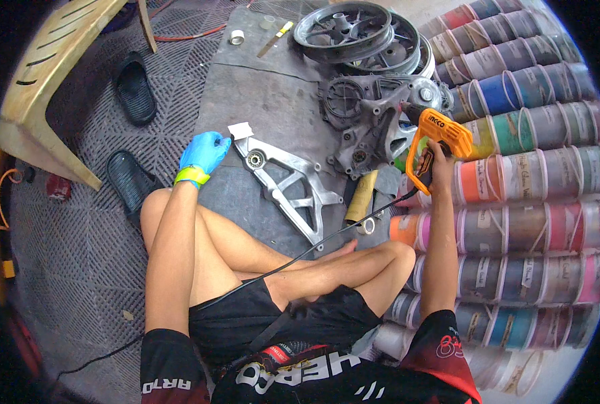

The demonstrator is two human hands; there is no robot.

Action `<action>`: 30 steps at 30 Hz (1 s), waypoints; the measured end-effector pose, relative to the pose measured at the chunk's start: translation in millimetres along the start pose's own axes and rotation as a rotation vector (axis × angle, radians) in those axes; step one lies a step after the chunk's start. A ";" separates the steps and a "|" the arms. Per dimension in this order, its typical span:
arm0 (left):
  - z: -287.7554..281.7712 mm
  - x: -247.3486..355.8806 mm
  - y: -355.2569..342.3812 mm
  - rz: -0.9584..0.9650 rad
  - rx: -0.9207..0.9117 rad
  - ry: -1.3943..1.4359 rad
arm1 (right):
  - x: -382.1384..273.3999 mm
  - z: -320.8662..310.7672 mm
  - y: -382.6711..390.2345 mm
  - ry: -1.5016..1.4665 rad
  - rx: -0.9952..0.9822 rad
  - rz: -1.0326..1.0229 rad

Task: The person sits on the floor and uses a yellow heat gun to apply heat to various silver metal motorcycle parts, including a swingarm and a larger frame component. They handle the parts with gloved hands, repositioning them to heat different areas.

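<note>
My right hand point(436, 168) is wrapped round the handle of an orange heat gun point(448, 132), raised at the right with its nozzle pointing left over dull grey metal castings. A black cord runs from its handle across my legs to the lower left. My left hand point(204, 156), in a blue glove with a yellow-green band at the wrist, is closed beside the upper end of a silver cast-metal swingarm point(288, 180). A white piece of tape or paper point(240, 130) sits on that end, touching or close to my fingertips. What the fingers pinch is hidden.
Grey engine castings point(374, 124) and stacked spoked wheel rims point(344, 32) lie beyond the swingarm on a grey mat point(266, 94). Rows of colour-filled plastic tubs point(515, 172) line the right. Black slippers point(136, 89) and a cream plastic chair point(61, 81) are at the left. A tape roll point(237, 37) lies far off.
</note>
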State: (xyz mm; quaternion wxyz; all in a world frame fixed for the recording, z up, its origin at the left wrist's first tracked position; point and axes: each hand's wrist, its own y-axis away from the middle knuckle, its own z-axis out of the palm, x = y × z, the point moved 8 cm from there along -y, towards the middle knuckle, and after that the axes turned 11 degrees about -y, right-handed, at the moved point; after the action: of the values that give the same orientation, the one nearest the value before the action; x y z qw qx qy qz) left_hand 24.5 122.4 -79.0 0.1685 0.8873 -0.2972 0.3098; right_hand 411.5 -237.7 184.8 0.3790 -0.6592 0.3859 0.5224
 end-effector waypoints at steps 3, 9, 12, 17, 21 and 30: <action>-0.9 -1.9 0.3 0.004 0.009 -0.010 | -2.1 4.8 -1.6 -0.023 -0.014 0.002; 0.2 -2.1 -0.3 -0.010 -0.010 -0.034 | -6.9 11.6 -2.2 -0.051 -0.017 0.030; 0.7 -3.2 -0.1 -0.017 -0.005 -0.025 | -9.2 14.2 -1.8 -0.054 -0.020 0.042; 1.6 -4.6 0.2 -0.023 -0.001 -0.021 | -10.7 17.4 -0.9 -0.038 -0.022 0.036; 1.5 -5.0 -0.8 -0.013 -0.011 -0.011 | -11.8 17.1 0.2 0.010 -0.038 0.021; 2.0 -3.1 -1.2 -0.013 -0.031 -0.002 | -7.8 9.5 4.4 0.056 -0.005 0.031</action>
State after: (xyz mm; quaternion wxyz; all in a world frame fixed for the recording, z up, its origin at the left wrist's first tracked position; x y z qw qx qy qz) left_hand 24.2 123.7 -82.6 0.1840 0.8869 -0.2962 0.3031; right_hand 402.5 -230.0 190.4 0.3584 -0.6685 0.4050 0.5106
